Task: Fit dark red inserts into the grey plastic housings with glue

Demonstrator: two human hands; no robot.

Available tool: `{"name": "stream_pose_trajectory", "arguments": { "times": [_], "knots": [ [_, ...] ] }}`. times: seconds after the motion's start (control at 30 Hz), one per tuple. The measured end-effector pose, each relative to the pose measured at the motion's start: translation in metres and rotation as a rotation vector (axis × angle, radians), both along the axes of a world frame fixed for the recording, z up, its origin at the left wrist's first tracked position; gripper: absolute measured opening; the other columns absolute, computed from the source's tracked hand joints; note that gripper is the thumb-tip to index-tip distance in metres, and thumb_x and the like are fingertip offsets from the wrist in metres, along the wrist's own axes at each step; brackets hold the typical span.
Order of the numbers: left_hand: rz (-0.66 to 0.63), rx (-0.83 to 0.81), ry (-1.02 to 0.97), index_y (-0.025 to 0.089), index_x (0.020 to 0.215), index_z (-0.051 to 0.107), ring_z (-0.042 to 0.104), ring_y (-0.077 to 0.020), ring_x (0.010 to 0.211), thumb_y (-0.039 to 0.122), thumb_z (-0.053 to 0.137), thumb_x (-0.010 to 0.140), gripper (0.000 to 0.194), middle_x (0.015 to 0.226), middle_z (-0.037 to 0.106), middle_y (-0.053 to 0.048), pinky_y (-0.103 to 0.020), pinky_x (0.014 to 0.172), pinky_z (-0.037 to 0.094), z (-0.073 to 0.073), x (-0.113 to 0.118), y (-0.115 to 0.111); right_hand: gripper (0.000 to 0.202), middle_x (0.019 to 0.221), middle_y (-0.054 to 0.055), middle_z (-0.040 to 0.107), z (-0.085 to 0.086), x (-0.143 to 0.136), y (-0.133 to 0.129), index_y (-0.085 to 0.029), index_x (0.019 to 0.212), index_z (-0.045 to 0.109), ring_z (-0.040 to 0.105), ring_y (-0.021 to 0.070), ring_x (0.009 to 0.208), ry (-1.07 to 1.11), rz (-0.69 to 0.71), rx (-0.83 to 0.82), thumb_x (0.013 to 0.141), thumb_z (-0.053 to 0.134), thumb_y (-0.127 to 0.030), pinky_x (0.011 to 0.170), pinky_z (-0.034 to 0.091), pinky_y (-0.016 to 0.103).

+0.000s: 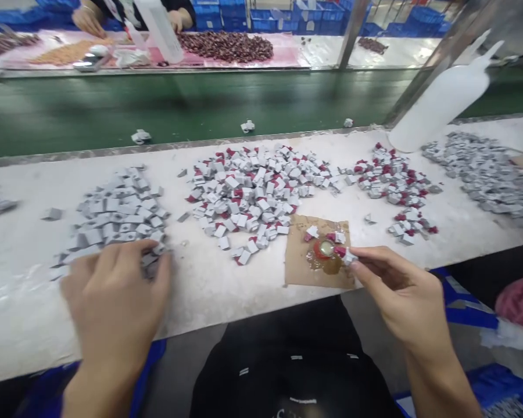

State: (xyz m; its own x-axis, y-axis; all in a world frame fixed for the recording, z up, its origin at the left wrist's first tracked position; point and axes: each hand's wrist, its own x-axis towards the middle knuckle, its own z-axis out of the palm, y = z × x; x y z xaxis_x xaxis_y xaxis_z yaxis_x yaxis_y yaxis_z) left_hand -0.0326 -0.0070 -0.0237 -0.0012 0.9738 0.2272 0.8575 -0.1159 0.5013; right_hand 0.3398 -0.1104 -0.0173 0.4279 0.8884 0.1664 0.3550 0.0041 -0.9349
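Note:
My right hand [396, 284] pinches a small grey and dark red plastic part [346, 255] between thumb and forefinger. The red end of that part is over a brown cardboard piece [298, 267], beside a small round cap [326, 248] in a wet amber puddle. Two similar grey and red parts [312, 231] lie on the cardboard. My left hand [117, 284] rests at the near edge of a pile of plain grey parts [117, 203], its thumb and forefinger apart around some of them. The other left fingertips are hidden.
A pile of grey and red parts [253, 186] lies mid-table, a smaller one [392, 174] to its right. Farther right are grey parts [488, 168] and a white squeeze bottle [440, 104]. Beyond the green conveyor belt [200, 104], another person's hands [88, 20] work among small pieces.

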Motion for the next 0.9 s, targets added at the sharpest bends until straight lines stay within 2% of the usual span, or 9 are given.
{"name": "stream_pose_trajectory", "arguments": {
  "times": [0.07,0.13,0.23,0.3,0.37,0.47,0.6,0.8,0.9],
  "knots": [
    [0.073,0.112,0.222,0.029,0.118,0.078,0.06,-0.0554,0.151,0.046,0.062,0.111,0.024,0.121,0.08,-0.013,-0.071,0.107,0.045,0.003,0.002,0.0,0.013,0.109,0.001,0.092,-0.001,0.001,-0.002,-0.036,0.114,0.096,0.089,0.0216,0.094,-0.036,-0.019,-0.004,0.103,0.091,-0.03,0.088,0.076,0.028],
    [0.053,0.148,0.255,0.027,0.118,0.077,0.07,-0.0492,0.134,0.043,0.065,0.109,0.023,0.114,0.082,-0.012,-0.067,0.112,0.048,0.005,0.007,-0.002,0.014,0.108,0.001,0.092,-0.001,0.001,-0.003,-0.036,0.113,0.096,0.089,0.022,0.093,-0.059,-0.033,0.001,0.102,0.092,-0.028,0.088,0.077,0.029],
    [0.059,0.141,0.113,0.027,0.113,0.077,0.075,-0.0343,0.099,0.04,0.072,0.1,0.019,0.099,0.08,-0.007,-0.049,0.092,0.058,0.003,0.021,-0.011,0.018,0.106,0.0,0.092,-0.001,-0.001,-0.003,-0.036,0.114,0.096,0.089,0.0211,0.092,-0.063,-0.03,0.02,0.102,0.091,-0.024,0.087,0.077,0.028],
    [0.006,0.088,0.012,0.028,0.11,0.077,0.07,-0.0282,0.085,0.038,0.071,0.098,0.017,0.095,0.078,-0.004,-0.041,0.078,0.056,-0.003,0.03,-0.019,0.021,0.107,-0.002,0.092,-0.001,-0.003,-0.002,-0.038,0.116,0.096,0.089,0.0189,0.093,-0.054,-0.028,0.025,0.103,0.09,-0.022,0.088,0.076,0.025],
    [-0.098,0.082,0.008,0.026,0.11,0.076,0.07,-0.0299,0.09,0.035,0.066,0.103,0.015,0.099,0.079,-0.006,-0.042,0.082,0.056,-0.012,0.037,-0.025,0.023,0.11,-0.003,0.092,-0.001,-0.003,-0.002,-0.039,0.117,0.095,0.089,0.0172,0.096,-0.048,-0.032,0.024,0.104,0.089,-0.021,0.09,0.075,0.024],
    [-0.206,0.17,0.148,0.024,0.112,0.073,0.071,-0.0372,0.106,0.032,0.062,0.109,0.014,0.11,0.081,-0.012,-0.05,0.098,0.056,-0.025,0.037,-0.03,0.024,0.111,-0.004,0.092,-0.003,-0.003,-0.003,-0.039,0.118,0.095,0.088,0.0159,0.097,-0.055,-0.037,0.027,0.104,0.089,-0.02,0.089,0.073,0.023],
    [-0.263,0.24,0.216,0.025,0.125,0.072,0.072,-0.0414,0.105,0.035,0.065,0.109,0.02,0.114,0.077,-0.014,-0.057,0.1,0.056,-0.03,0.036,-0.031,0.024,0.111,-0.004,0.091,-0.004,-0.002,-0.002,-0.037,0.119,0.094,0.086,0.016,0.102,-0.096,-0.012,0.041,0.106,0.087,-0.019,0.091,0.072,0.025],
    [-0.292,0.145,0.075,0.038,0.121,0.067,0.077,-0.0357,0.106,0.036,0.064,0.111,0.01,0.113,0.077,-0.003,-0.049,0.092,0.06,-0.026,0.041,-0.031,0.026,0.114,-0.003,0.091,-0.004,-0.007,0.005,-0.035,0.123,0.093,0.087,0.0157,0.104,-0.129,0.039,0.055,0.109,0.082,-0.016,0.093,0.071,0.027],
    [-0.277,0.062,0.03,0.047,0.125,0.067,0.078,-0.0349,0.101,0.043,0.065,0.109,0.017,0.112,0.077,0.002,-0.051,0.09,0.061,-0.027,0.038,-0.031,0.027,0.112,-0.002,0.092,-0.005,-0.008,0.007,-0.034,0.123,0.094,0.087,0.0164,0.104,-0.131,0.047,0.059,0.109,0.081,-0.015,0.092,0.071,0.027]
  ]
}}
